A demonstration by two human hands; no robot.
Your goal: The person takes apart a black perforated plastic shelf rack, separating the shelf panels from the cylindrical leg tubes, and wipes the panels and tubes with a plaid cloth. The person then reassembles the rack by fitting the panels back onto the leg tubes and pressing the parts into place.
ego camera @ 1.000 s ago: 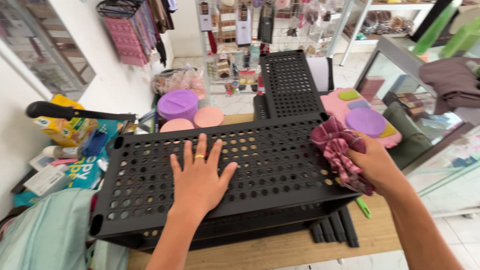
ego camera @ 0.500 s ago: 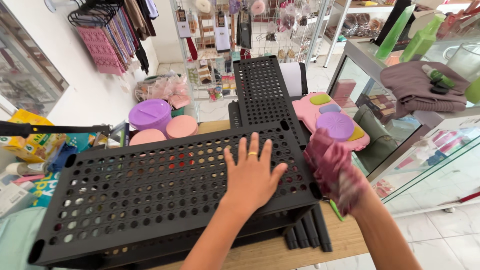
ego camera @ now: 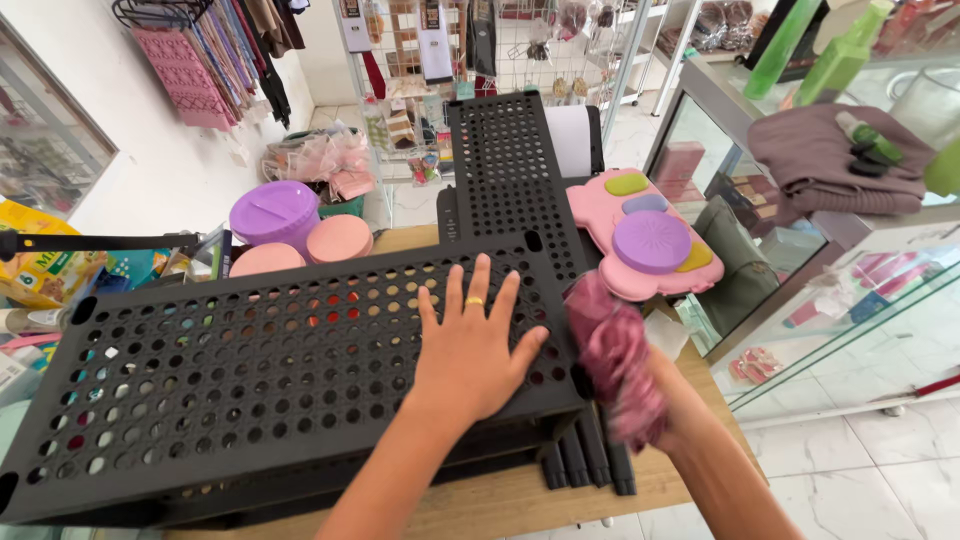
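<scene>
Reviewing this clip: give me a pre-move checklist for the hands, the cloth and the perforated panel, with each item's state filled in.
1. Left hand flat on the black perforated panel, fingers spread: ok.
2. Right hand grips the pink cloth: cannot tell, cloth blurred and covers the hand.
3. Cloth touches the panel's right end: ok.
4. Panel rests on the stacked panels on the wooden table: ok.
5. Panel fully over the table: not ok, its left end overhangs.
6. Loose black rods beside the stack near the table's edge: not ok.
</scene>
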